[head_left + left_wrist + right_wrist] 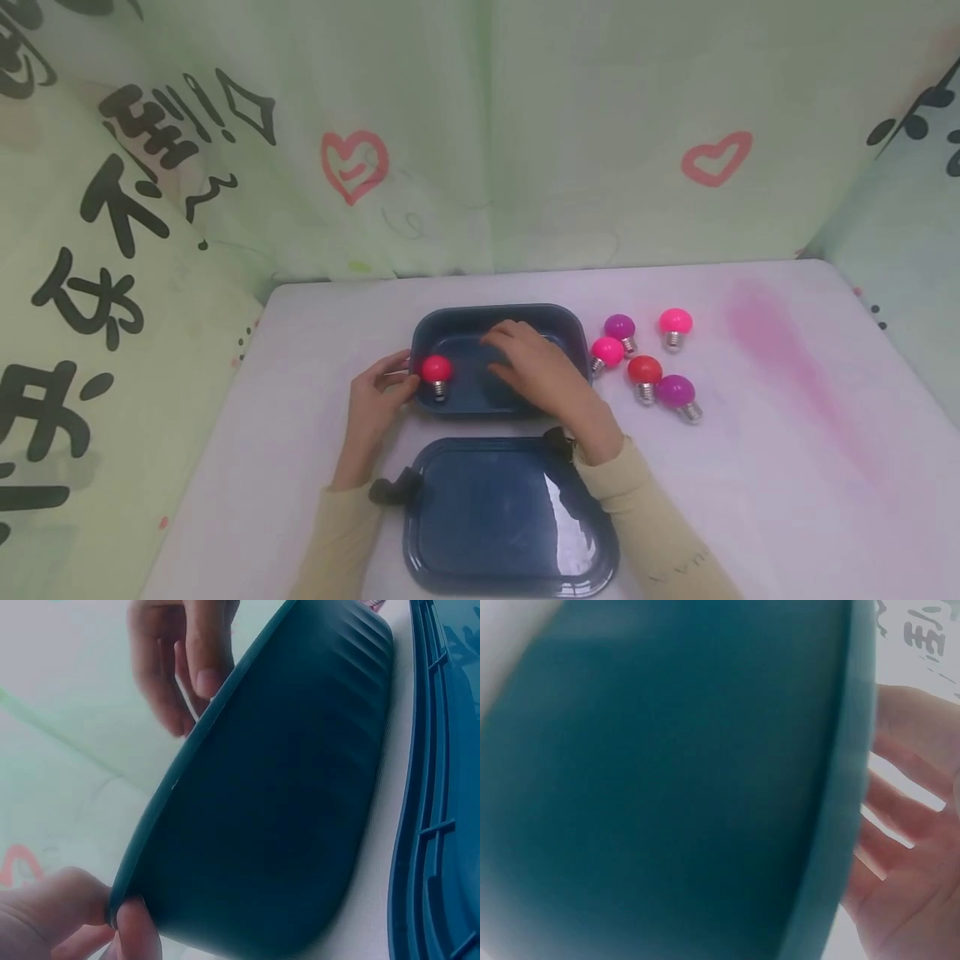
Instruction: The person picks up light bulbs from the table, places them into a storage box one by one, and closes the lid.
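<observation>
A dark blue rectangular container (480,404) stands on the table, with a red light bulb (437,369) lying at its left end. My left hand (381,396) pinches the container's left rim between thumb and fingers; the left wrist view shows this grip close up. My right hand (536,367) reaches over the container's right half. Its fingers (911,814) are spread loosely, and I see nothing held between them. Part of the container's inside is hidden beneath this hand.
Right of the container lie several bulbs: pink (676,323), purple (620,327) and red (645,371) among them. A dark blue lid (502,517) lies flat in front, between the forearms. Light green curtains (540,167) hang behind the white table (780,467).
</observation>
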The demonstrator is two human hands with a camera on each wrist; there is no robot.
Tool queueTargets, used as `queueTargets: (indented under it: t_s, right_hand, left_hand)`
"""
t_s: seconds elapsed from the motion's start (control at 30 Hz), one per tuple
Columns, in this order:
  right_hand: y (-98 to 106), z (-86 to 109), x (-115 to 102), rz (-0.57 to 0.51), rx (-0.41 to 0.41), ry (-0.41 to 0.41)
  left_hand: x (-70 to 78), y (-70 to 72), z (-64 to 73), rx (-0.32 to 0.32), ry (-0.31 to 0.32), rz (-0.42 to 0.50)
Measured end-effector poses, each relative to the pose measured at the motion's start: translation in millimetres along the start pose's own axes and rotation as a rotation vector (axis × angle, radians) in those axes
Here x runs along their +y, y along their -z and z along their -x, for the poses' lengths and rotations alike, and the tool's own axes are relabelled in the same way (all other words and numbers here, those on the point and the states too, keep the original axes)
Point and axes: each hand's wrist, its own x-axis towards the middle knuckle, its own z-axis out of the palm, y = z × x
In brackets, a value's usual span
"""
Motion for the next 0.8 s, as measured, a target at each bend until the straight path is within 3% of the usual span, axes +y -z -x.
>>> queueTargets:
  t_s: [0.8]
  right_hand:
    - [25.8,25.1,29.0,0.039,-0.029,-0.14]
  left_hand:
    - [2.4,0.1,0.0,0.005,0.008,-0.015]
